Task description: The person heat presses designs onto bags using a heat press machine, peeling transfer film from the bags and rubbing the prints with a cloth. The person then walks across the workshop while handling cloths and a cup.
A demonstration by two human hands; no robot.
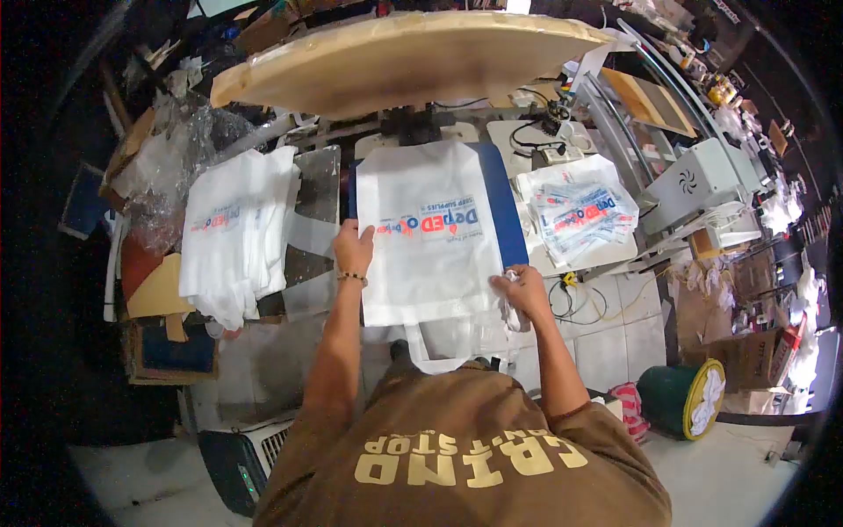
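Note:
A white fabric tote bag with blue and red print lies flat on a blue board in front of me. Its near handle hangs over the front edge towards my body. My left hand pinches the bag's left edge, thumb on top; a beaded bracelet is on that wrist. Beside the bag's lower right corner, my right hand is closed round a crumpled white cloth, which partly hides behind the fingers.
A stack of white bags lies on the left. Printed transfer sheets rest on more white material at right. A large padded board spans the back above the work surface. A green bin stands on the floor, lower right.

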